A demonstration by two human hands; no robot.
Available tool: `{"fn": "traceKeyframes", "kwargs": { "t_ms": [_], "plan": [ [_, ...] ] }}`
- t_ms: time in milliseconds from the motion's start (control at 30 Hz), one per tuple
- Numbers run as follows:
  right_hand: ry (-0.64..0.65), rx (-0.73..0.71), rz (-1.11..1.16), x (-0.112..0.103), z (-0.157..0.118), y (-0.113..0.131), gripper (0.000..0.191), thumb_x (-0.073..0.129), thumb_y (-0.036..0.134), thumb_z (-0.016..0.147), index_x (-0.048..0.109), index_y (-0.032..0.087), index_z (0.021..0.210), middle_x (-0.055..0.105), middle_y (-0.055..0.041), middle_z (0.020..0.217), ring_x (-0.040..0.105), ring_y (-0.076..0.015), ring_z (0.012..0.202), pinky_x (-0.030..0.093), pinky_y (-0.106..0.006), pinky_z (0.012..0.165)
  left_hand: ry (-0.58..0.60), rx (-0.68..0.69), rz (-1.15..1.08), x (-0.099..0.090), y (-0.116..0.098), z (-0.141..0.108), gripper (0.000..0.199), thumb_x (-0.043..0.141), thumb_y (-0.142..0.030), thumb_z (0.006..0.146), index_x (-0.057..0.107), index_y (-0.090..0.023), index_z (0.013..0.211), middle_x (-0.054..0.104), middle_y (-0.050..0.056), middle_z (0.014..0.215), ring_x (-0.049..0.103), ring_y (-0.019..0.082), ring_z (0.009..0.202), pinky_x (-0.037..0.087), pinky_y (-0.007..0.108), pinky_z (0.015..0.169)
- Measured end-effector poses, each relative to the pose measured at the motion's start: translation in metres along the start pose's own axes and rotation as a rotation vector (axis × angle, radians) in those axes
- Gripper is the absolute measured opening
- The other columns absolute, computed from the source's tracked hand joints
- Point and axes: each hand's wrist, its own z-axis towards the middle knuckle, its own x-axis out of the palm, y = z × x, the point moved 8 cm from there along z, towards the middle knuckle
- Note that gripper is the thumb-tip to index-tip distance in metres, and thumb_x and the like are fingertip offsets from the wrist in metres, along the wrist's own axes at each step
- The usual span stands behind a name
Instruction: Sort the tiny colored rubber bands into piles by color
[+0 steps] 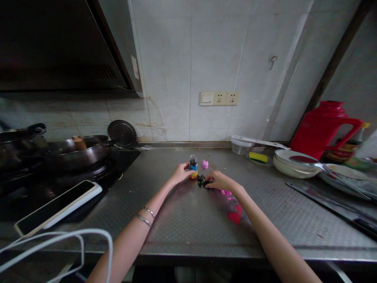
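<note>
Jar [193, 168] upright on the desk [176, 220], left hand [182, 173] holding it between thumb and fingers! Just right of the jar, fingers of the right hand [218, 181] sit narrow over black bits [201, 181]; any grip, can't tell. Steady jar, small pinches work best.

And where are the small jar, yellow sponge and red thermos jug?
Small jar [193, 167], head view: on its blue band.
Yellow sponge [258, 157], head view: middle of its surface.
Red thermos jug [318, 131], head view: middle of its body.

Two silvery bracelets [143, 220] circle the bare left forearm [129, 239].
</note>
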Motion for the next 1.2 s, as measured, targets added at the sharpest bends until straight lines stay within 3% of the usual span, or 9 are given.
{"fn": "traceKeyframes", "kwargs": {
  "t_ms": [533, 967, 1200],
  "plan": [
    [-0.072, -0.003, 0.05, -0.001, -0.004, 0.004, 0.015, 0.056, 0.023, 0.069, 0.068, 0.016, 0.076, 0.066, -0.0045, 0.075, 0.057, -0.0147, 0.07, 0.04, -0.023, 0.068, 0.011, 0.017, -0.005, 0.0, -0.002, -0.001, 0.031, 0.064, -0.02, 0.066, 0.061, -0.011, 0.096, 0.065, 0.009, 0.097, 0.06, 0.019, 0.087, 0.044, 0.032, 0.083],
    [-0.326, -0.062, 0.302, -0.028, -0.011, 0.009, 0.021, 0.056, 0.033, 0.072, 0.068, 0.016, 0.074, 0.066, -0.0043, 0.076, 0.057, -0.0146, 0.07, 0.041, -0.024, 0.067, -0.011, 0.011, -0.004, -0.001, -0.003, -0.001, 0.031, 0.065, -0.019, 0.065, 0.062, -0.011, 0.095, 0.066, 0.008, 0.095, 0.06, 0.019, 0.086, 0.044, 0.032, 0.083],
    [-0.474, 0.04, 0.564, -0.039, -0.01, -0.002, 0.031, 0.058, 0.04, 0.068, 0.069, 0.013, 0.075, 0.066, -0.0049, 0.073, 0.057, -0.0162, 0.069, 0.041, -0.025, 0.065, -0.004, 0.021, -0.003, -0.002, -0.002, -0.001, 0.033, 0.064, -0.02, 0.065, 0.062, -0.011, 0.096, 0.065, 0.009, 0.098, 0.06, 0.019, 0.088, 0.043, 0.033, 0.084]
  ]
}}
